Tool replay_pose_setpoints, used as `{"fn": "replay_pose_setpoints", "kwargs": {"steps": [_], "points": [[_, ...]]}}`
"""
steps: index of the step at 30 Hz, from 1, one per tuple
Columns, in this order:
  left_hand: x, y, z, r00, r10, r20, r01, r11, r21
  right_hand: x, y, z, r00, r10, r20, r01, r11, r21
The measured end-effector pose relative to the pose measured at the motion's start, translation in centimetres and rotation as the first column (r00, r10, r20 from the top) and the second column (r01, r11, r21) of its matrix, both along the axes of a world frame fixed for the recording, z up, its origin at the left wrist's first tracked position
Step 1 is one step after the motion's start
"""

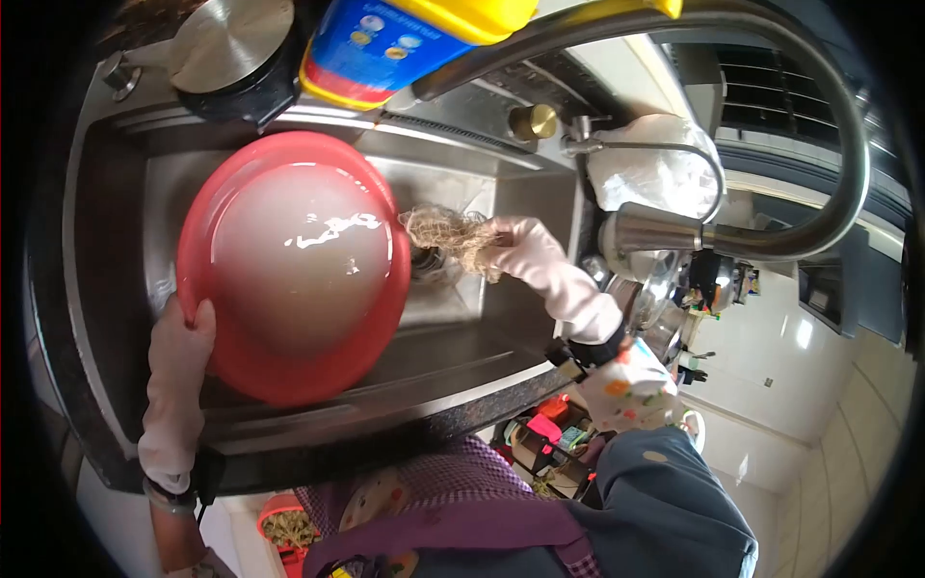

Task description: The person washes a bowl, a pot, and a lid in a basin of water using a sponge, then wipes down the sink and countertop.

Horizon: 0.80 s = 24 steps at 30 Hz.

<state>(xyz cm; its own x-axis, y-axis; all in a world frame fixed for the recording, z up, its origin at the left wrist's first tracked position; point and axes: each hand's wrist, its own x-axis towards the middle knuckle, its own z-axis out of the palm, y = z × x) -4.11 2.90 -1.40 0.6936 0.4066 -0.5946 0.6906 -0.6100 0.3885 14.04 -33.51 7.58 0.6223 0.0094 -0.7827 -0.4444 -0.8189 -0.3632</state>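
A red plastic basin (390, 318) holding cloudy, whitish water sits in the left part of the steel sink (520, 318). My left hand (181, 342), in a pale glove, grips the basin's near-left rim with the thumb over the edge. On the other side, my gloved right hand (525, 252) pinches a tan, fibrous loofah scrubber (445, 234). The loofah hangs over the drain area, its far end right at the basin's right rim. Light glints off the water's surface.
Behind the sink stand a lidded pot (231, 43) and a blue-and-yellow container (381, 48). A curved faucet (848, 164) arches over the right side, near a white plastic bag (655, 164). The dark counter edge (453, 419) runs along the front.
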Motion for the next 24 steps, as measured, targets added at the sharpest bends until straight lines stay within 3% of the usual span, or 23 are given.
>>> {"fn": "replay_pose_setpoints", "kwargs": {"steps": [1, 4, 6, 7, 8, 9, 10, 11, 12, 14, 15, 17, 18, 20, 23, 24], "points": [[0.1, -0.2, 0.1, 1.0, 0.011, 0.007, -0.011, 1.0, 0.002, -0.5, 0.4, 0.2, 0.999, -0.041, -0.014, 0.043, 0.991, 0.125], [0.2, 0.0, 0.8, 0.999, -0.025, 0.039, 0.024, 0.999, 0.034, -1.4, 3.5, 1.2, 0.991, 0.044, -0.125, 0.005, 0.929, 0.37], [0.4, -0.2, 0.8, 0.998, -0.046, 0.03, 0.043, 0.996, 0.08, -1.6, 7.8, 1.2, 0.975, 0.215, -0.052, -0.195, 0.947, 0.256], [1.1, -0.4, 1.7, 0.999, 0.001, -0.045, 0.001, 0.999, 0.033, -1.7, 8.3, -1.5, 0.896, 0.443, 0.027, -0.436, 0.866, 0.244], [0.9, -0.3, 1.7, 0.999, 0.0, -0.053, 0.002, 0.999, 0.035, -1.8, 8.7, -4.8, 0.857, 0.515, -0.027, -0.487, 0.825, 0.287], [0.8, -0.2, 1.5, 1.0, -0.019, -0.02, 0.02, 0.998, 0.054, -3.3, 9.3, -7.2, 0.615, 0.732, 0.293, -0.755, 0.654, -0.051], [0.8, -0.4, 1.3, 0.999, -0.039, 0.015, 0.038, 0.997, 0.069, -4.7, 9.0, -10.0, 0.425, 0.702, 0.571, -0.821, 0.565, -0.083], [0.9, -0.6, 1.4, 0.999, -0.047, 0.01, 0.046, 0.997, 0.055, -5.8, 9.4, -12.6, 0.311, 0.647, 0.696, -0.821, 0.551, -0.146], [1.1, -0.5, 1.7, 1.0, -0.012, -0.027, 0.013, 0.999, 0.034, -6.4, 10.0, -15.1, 0.321, 0.653, 0.686, -0.817, 0.557, -0.148], [1.6, -0.4, 2.1, 0.997, 0.018, -0.074, -0.018, 1.0, 0.012, -6.7, 10.8, -18.9, 0.506, 0.801, 0.32, -0.857, 0.509, 0.08], [1.7, -0.4, 2.2, 0.998, 0.004, -0.06, -0.003, 1.0, 0.011, -6.2, 10.5, -18.3, 0.51, 0.803, 0.31, -0.856, 0.51, 0.085], [1.2, -0.1, 1.6, 1.0, 0.015, 0.011, -0.014, 0.998, -0.066, -4.5, 9.7, -14.0, 0.471, 0.881, 0.047, -0.833, 0.426, 0.354], [1.1, 0.0, 1.2, 1.0, 0.01, 0.002, -0.01, 0.997, -0.076, -4.1, 9.0, -11.7, 0.431, 0.89, -0.145, -0.804, 0.452, 0.385], [1.1, 0.2, 1.0, 0.997, 0.077, 0.009, -0.076, 0.989, -0.126, -4.4, 6.2, -9.0, 0.483, 0.81, -0.334, -0.556, 0.578, 0.597], [1.3, 0.2, 1.2, 0.998, 0.061, 0.005, -0.06, 0.99, -0.127, -7.6, 2.7, -6.5, 0.469, 0.83, -0.302, -0.541, 0.54, 0.644], [1.4, 0.2, 1.3, 0.999, 0.053, -0.001, -0.053, 0.99, -0.128, -9.5, 2.3, -5.4, 0.511, 0.854, -0.1, -0.6, 0.437, 0.67]]}}
